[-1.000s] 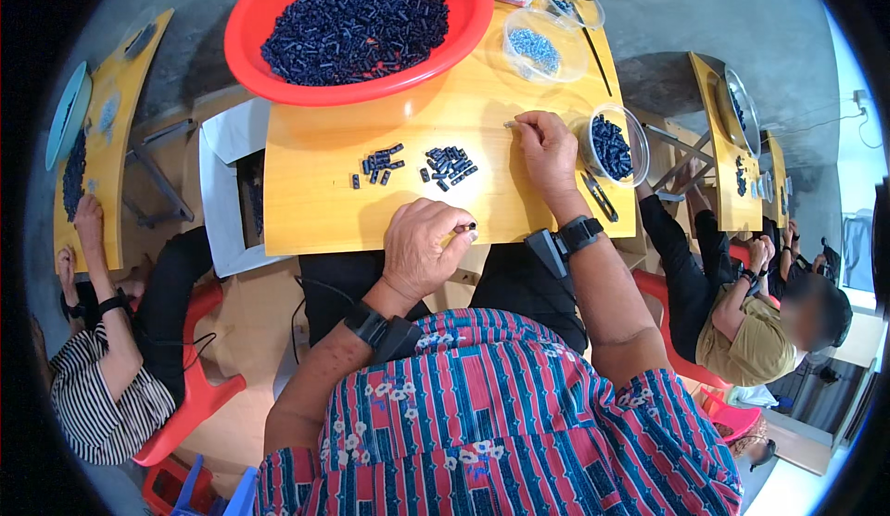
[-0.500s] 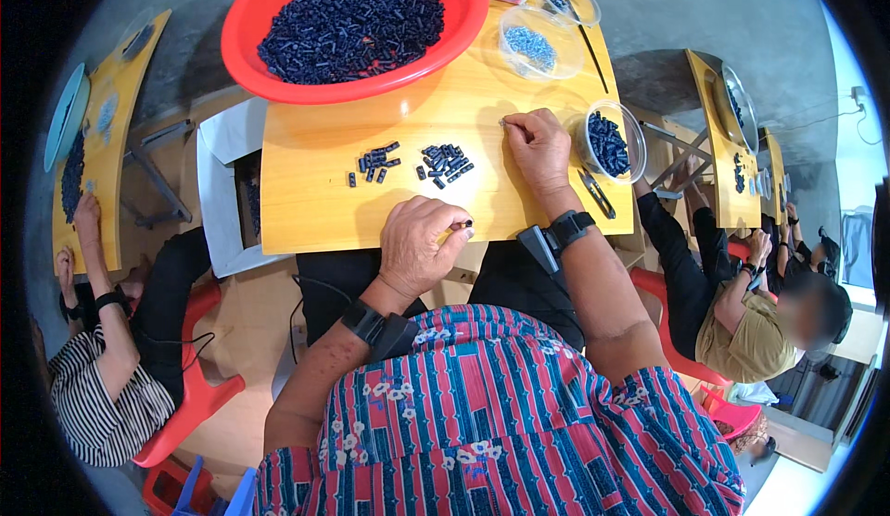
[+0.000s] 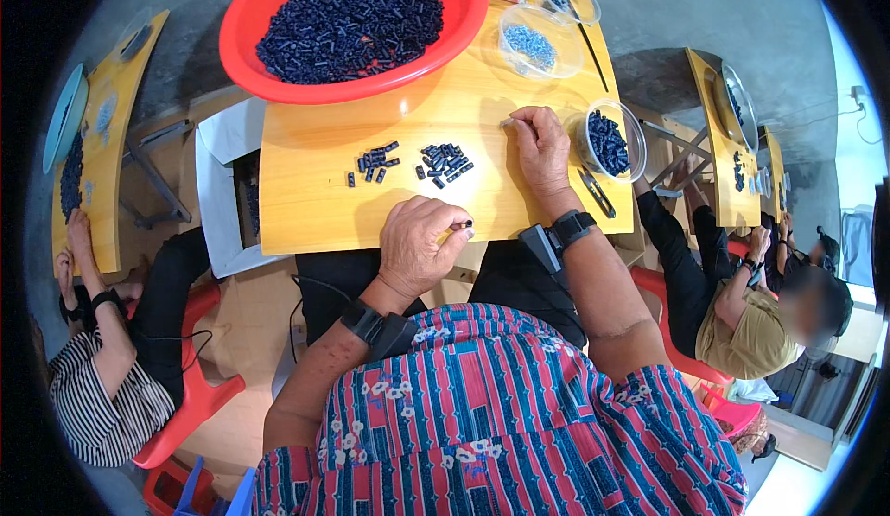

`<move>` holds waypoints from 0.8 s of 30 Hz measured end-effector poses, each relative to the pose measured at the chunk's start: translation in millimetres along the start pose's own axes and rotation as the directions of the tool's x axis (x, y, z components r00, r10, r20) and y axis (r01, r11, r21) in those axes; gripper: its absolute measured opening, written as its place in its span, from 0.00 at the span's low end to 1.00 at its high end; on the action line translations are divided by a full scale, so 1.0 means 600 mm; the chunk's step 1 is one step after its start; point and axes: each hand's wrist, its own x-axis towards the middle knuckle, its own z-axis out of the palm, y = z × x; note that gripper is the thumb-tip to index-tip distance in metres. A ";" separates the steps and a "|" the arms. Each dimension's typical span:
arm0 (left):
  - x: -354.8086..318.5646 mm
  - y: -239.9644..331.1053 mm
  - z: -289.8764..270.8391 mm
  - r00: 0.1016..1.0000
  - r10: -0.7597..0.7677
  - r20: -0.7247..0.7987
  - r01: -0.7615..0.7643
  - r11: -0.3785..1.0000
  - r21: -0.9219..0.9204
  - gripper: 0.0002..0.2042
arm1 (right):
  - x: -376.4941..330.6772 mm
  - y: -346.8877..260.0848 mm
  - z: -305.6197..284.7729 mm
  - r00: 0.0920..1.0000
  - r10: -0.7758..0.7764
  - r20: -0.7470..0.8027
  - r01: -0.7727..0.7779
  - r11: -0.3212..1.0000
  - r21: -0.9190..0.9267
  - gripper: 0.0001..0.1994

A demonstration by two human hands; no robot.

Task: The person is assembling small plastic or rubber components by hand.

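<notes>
Near the table's front edge my left hand (image 3: 419,245) is closed, pinching a small black plastic piece (image 3: 461,225) between thumb and fingertips. My right hand (image 3: 542,150) rests farther out on the yellow table, its thumb and fingers drawn together over the tabletop. A tiny pale speck shows at its fingertips, too small to name. Between and beyond the hands lie two loose groups of black pieces, a left group (image 3: 375,161) and a right group (image 3: 445,163). A clear tub of black pieces (image 3: 609,142) stands just right of my right hand, with black thread snips (image 3: 597,192) in front of it.
A large red basin (image 3: 464,43) heaped with black pieces fills the far left. At the far right stand a clear bowl of small silvery parts (image 3: 530,50) and a thin dark rod (image 3: 593,59). An open white box (image 3: 227,159) adjoins the table's left side. People work at tables on both sides.
My right hand has shifted very slightly to the right, its fingers pressed a little closer together. My left hand stays put with its black piece.
</notes>
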 end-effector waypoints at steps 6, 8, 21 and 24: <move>-0.005 0.002 0.002 1.000 0.023 -0.012 -0.023 0.999 0.030 0.03 | -0.013 -0.002 -0.010 0.999 -0.031 0.009 0.031 1.000 0.006 0.02; -0.003 0.003 0.002 1.000 0.005 -0.025 -0.006 1.000 -0.012 0.03 | -0.023 -0.013 -0.016 1.000 -0.008 0.025 0.007 1.000 0.011 0.02; 0.002 -0.016 0.013 0.996 -0.022 -0.081 0.023 1.000 0.004 0.05 | -0.142 -0.102 -0.034 0.897 0.051 0.439 -0.205 0.928 0.311 0.03; 0.000 -0.020 0.016 0.996 -0.036 -0.085 0.034 0.999 -0.016 0.05 | -0.145 -0.100 -0.031 0.876 0.104 0.471 -0.297 0.886 0.356 0.03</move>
